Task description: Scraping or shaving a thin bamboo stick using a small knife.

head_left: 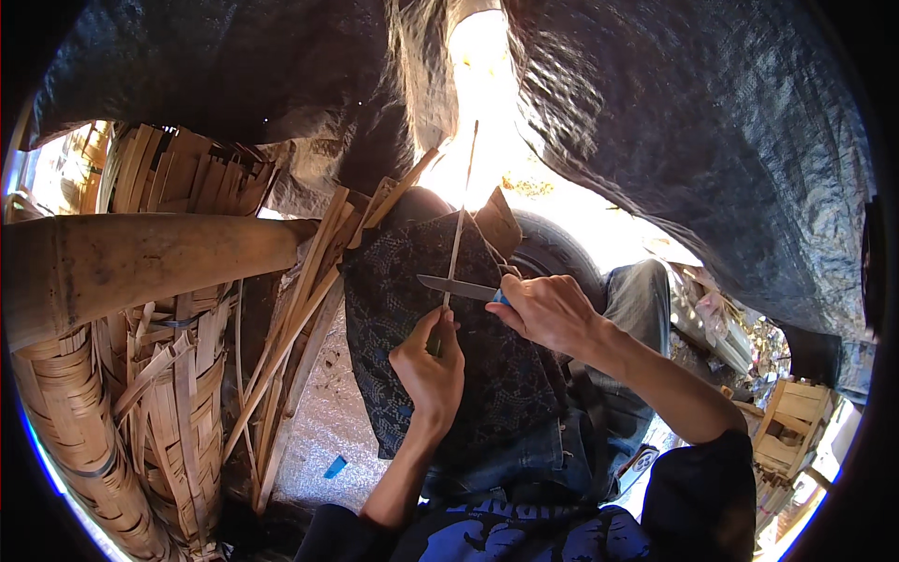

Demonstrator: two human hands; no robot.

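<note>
My right hand (554, 311) is closed around the blue handle of a knife (459, 287). Its blade points left and lies across a thin, pale bamboo strip (457, 242). Between the thumb and fingertips of my left hand (429, 367), the strip's near end is pinched, just below the blade. From there the strip runs up and away from me into bright light. Beneath both hands a dark patterned cloth (393, 318) covers my lap. The knife's handle is mostly hidden by my right fingers.
At left, a thick bamboo pole (169, 267) juts in above tall woven bamboo baskets (70, 412). Split bamboo slats (295, 318) lean beside my lap. Past my knees is a black tire (562, 251). Dark sheeting (693, 122) hangs overhead; a wooden crate (794, 421) stands at right.
</note>
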